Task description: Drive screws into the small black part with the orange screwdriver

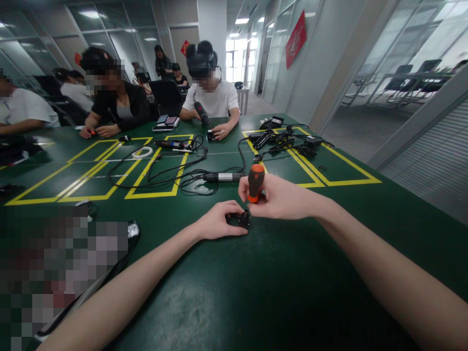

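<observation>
Screwdriver upright over a small black part, both hands close together on the green desk point(278, 292)

The right hand point(281, 199) has its grip closed around the orange and black stubby screwdriver point(255, 183), held vertical so the tip meets the small black part point(243, 218); the left hand point(219, 223) pinches that part flat on the desk, probably to stop it turning. Near the person the desk is bare, while black cables point(175, 168) and a silver-black cylinder tool point(223, 177) lie just behind the hands
</observation>
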{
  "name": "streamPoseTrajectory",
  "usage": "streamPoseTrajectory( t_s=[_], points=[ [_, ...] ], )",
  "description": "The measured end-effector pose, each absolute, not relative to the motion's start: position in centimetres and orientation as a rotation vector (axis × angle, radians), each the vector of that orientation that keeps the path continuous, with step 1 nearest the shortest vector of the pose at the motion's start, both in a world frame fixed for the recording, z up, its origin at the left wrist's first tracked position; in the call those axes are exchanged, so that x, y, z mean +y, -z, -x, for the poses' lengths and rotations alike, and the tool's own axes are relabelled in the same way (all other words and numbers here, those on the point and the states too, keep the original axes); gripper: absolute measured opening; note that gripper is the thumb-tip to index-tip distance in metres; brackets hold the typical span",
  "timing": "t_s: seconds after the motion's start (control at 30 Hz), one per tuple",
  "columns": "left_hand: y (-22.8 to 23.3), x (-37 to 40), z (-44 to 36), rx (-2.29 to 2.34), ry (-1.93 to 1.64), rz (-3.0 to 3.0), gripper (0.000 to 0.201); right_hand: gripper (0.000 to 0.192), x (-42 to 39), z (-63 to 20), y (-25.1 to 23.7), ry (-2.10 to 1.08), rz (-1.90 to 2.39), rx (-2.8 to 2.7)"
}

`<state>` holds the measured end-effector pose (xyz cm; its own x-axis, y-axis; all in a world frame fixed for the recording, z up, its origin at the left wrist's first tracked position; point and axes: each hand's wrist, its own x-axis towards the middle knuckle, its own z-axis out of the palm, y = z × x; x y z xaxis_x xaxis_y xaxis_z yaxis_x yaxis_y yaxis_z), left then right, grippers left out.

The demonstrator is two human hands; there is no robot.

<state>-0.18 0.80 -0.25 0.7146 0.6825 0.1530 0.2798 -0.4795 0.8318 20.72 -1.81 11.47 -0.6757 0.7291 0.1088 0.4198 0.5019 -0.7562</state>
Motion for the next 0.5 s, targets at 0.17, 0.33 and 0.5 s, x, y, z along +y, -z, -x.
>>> streamPoseTrajectory(
  t_s=[0.17, 0.33, 0.5],
  points=[
    [0.21, 0.78, 0.20, 0.734, -0.603, -2.073, 0.034, 0.012, -1.74, -20.74, -11.47, -0.982, 0.980, -2.340],
    [0.12, 0.71, 0.19, 0.741, -0.607, -2.086, 0.029, 0.014, -1.95, -20.75, -11.68, -0.995, 0.997, -2.327],
    [0.20, 0.78, 0.19, 0.734, -0.597, -2.086, 0.032, 0.014, -1.98, -20.72, -11.65, -1.040, 0.993, -2.312]
  ],
)
